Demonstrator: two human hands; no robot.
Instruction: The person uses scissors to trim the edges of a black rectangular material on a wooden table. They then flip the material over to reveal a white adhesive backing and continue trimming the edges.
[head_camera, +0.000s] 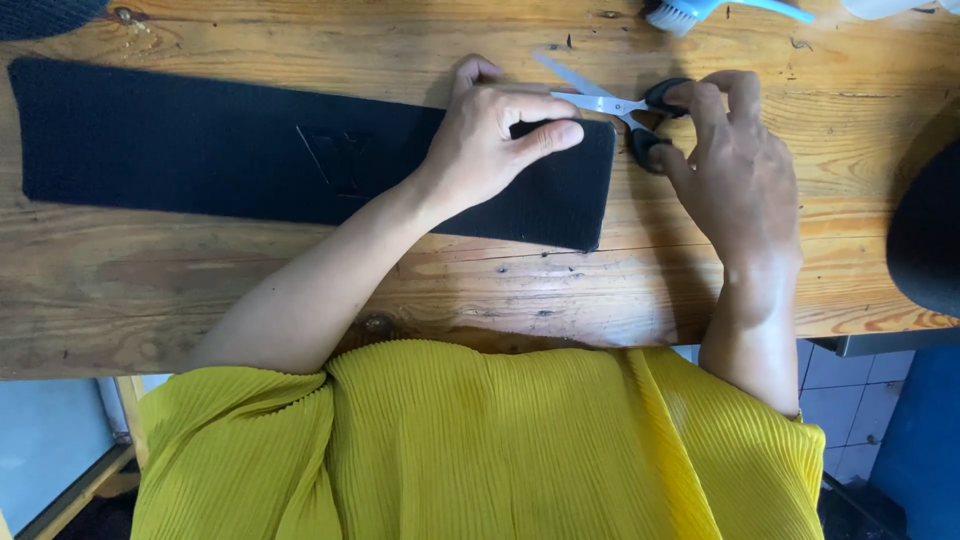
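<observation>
A long black strip (250, 150) of coarse, ribbed material lies flat along the far half of the wooden table (500, 290), running from near the left edge to about the middle. Its right end is cut square and lies just short of the scissors (610, 100). A faint cut outline shows near the strip's middle.

The left hand (495, 135) lies palm down on the strip's right end, at its far corner, fingers spread flat and thumb stretched along the far edge toward the blades. It grips nothing; it only presses the material to the table.

The right hand (735, 165) holds the scissors by their black loops, thumb and fingers hooked through, closed around the handles. The blades stand open in a narrow V, pointing left along the strip's far edge, the lower blade meeting the corner just beside the left thumb.

To cut well here, I judge that the pinning hand should keep the strip flat and taut close to the cutting line, with the thumb clear of the blades. The material should sit deep in the V, not at the tips, and the blades should stay square to the table so the thick material does not twist.

A blue brush (690, 12) lies at the table's far edge, and a dark round thing (925, 240) sits at the right edge.
</observation>
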